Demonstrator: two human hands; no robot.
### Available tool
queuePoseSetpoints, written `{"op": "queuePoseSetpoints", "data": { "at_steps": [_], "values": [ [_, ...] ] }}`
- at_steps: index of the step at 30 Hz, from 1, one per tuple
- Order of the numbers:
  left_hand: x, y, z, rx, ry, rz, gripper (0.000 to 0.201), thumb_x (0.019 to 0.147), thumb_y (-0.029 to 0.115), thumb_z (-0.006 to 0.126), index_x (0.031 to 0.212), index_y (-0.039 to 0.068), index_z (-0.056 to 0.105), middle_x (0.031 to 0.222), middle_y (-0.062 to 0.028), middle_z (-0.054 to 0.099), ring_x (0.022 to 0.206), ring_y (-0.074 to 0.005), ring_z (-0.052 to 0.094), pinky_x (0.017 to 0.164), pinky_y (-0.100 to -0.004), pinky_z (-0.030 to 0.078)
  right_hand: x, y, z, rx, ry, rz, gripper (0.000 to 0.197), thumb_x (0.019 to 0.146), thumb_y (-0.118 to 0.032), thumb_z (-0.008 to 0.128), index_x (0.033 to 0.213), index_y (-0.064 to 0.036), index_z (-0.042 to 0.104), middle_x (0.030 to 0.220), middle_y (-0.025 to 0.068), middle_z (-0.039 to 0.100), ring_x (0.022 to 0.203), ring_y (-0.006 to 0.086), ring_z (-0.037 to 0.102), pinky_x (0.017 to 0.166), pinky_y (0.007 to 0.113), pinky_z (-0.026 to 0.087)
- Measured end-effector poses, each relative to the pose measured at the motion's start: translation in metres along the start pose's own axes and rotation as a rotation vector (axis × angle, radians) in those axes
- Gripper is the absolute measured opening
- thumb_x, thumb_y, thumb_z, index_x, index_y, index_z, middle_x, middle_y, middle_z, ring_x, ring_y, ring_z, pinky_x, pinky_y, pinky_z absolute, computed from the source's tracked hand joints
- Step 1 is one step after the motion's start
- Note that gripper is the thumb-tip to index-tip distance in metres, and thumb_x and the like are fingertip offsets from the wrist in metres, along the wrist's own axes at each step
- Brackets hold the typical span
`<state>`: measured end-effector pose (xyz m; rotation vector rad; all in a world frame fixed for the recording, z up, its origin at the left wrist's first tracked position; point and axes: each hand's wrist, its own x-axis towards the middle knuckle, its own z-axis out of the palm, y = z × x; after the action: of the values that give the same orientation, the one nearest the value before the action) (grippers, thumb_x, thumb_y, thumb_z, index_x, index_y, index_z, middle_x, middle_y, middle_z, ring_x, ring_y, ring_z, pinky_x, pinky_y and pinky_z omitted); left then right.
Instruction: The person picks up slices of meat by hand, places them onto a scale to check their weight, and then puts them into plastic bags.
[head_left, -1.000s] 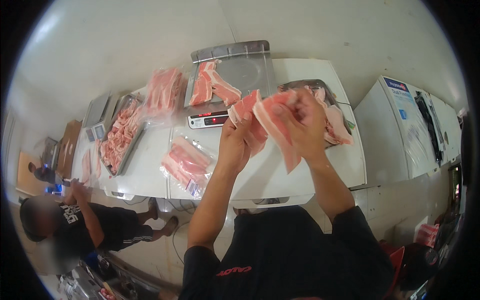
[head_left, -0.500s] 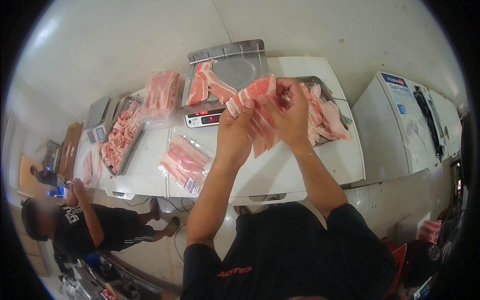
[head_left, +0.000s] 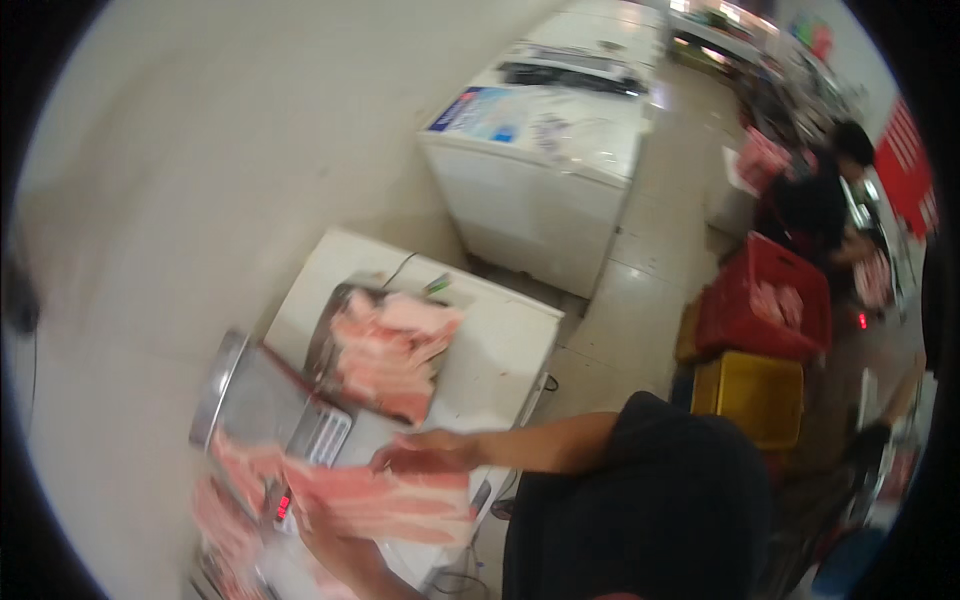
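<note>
Between my two hands are long pink-and-white pork belly slices [head_left: 390, 500], held above the table in front of the scale. My left hand [head_left: 325, 535] is closed on their near side. My right hand [head_left: 432, 452] reaches in along their upper edge, its fingers against the meat and partly smeared by motion. Beyond my hands is the digital scale [head_left: 325, 437] with a steel pan [head_left: 262, 395] on it. Part of some meat [head_left: 240, 460] lies at the pan's edge. A metal tray of pork slices [head_left: 390, 345] stands on the far side of the scale.
The white table [head_left: 500, 320] ends at a corner near a white chest freezer [head_left: 540, 190]. On the floor to the right are a red crate [head_left: 765, 300] with meat and a yellow crate [head_left: 750, 400]. Another person [head_left: 815, 205] works behind them. More pork [head_left: 225, 530] lies at the lower left.
My view has swung to the right, bringing the freezer, crates and other worker into sight. The slices, bunched upright before, now stretch out lengthwise and lower between my hands.
</note>
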<state>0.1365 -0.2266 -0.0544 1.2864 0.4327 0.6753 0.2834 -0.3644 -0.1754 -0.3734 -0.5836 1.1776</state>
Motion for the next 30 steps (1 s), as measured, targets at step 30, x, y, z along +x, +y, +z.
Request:
{"op": "queuePoseSetpoints", "data": {
  "at_steps": [30],
  "values": [
    [-0.160,-0.058,-0.212,1.452,-0.014,0.177,0.023,0.081,0.018,0.072,0.101,0.008,0.067,0.088,-0.0070,0.064,0.087,-0.0248,0.064,0.078,-0.0425,0.047,0.064,0.259,0.096,0.501,0.253,0.612,0.061,0.112,-0.040,0.045,0.157,0.0015,0.042,0.150,0.0190,0.056,0.134,0.0337,0.057,0.119,0.046,0.041]
  ]
}}
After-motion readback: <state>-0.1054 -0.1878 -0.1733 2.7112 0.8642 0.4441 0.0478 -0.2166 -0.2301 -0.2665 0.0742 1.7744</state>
